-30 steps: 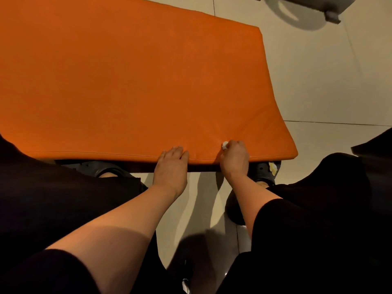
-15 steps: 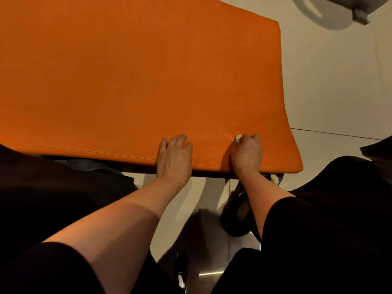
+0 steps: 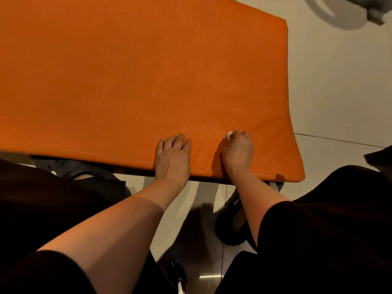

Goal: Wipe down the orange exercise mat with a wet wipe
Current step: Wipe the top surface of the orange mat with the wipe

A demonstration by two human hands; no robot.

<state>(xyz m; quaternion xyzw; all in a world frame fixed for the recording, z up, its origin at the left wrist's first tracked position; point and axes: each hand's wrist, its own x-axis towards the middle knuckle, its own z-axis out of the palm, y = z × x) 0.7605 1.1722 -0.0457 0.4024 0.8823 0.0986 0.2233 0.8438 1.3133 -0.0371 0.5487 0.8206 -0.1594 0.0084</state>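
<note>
Your right hand (image 3: pixel 238 152) sits just inside the near edge of the orange exercise mat (image 3: pixel 137 81), fingers curled tight round the balled wet wipe (image 3: pixel 229 135) (only a white corner peeks out). Your left hand (image 3: pixel 172 158) lies flat on that same edge, fingers straight, steadying the mat. Its long axis runs off to your left, and nearly all its surface lies left and beyond the wipe, so your strokes likely head that way.

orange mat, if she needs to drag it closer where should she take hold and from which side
Grip the near long edge of the orange mat, from her own side, beside the left hand. That edge is thick, overhangs what carries it, and a shadowed gap beneath would likely let fingers curl under.
</note>
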